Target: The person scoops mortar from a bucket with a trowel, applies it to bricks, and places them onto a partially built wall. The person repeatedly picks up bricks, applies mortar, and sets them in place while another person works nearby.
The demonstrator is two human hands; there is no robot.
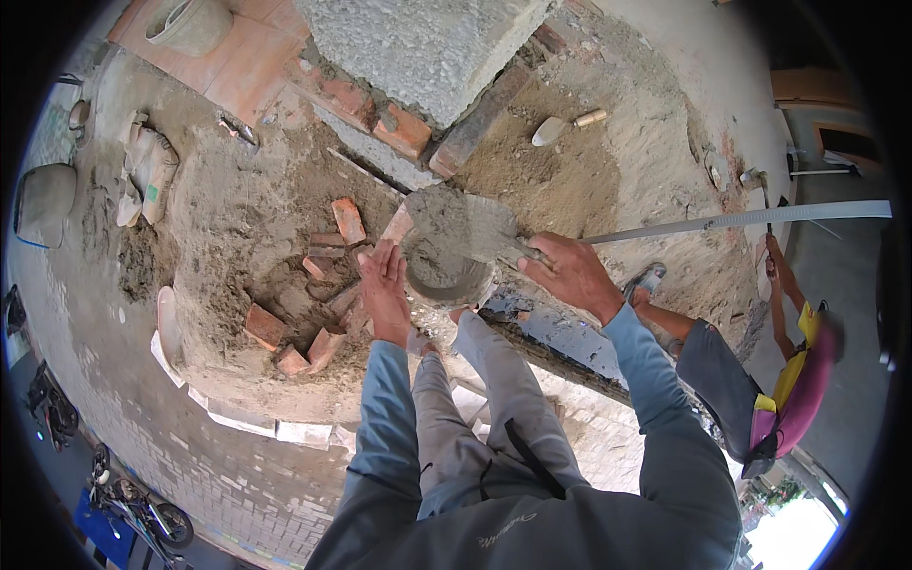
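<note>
A round bucket (439, 280) of grey mortar sits at centre before me. My right hand (570, 275) grips a trowel (489, 237) by its handle, its mortar-coated blade over the bucket's upper right. My left hand (383, 294) is at the bucket's left side, fingers together beside a pinkish brick piece (393, 226); what they grip is unclear. Loose red bricks (266, 326) lie in wet mortar to the left, below a short brick course (407, 130) along a rough concrete block (408, 47).
A co-worker (788, 380) crouches at right near a long pale strip (760, 214). A wooden-handled trowel (551, 131) lies on sand. A sack (152, 171) and a pale bucket (187, 27) are upper left; motorbikes (133, 503) stand lower left. A channel edge (560, 342) runs beside my feet.
</note>
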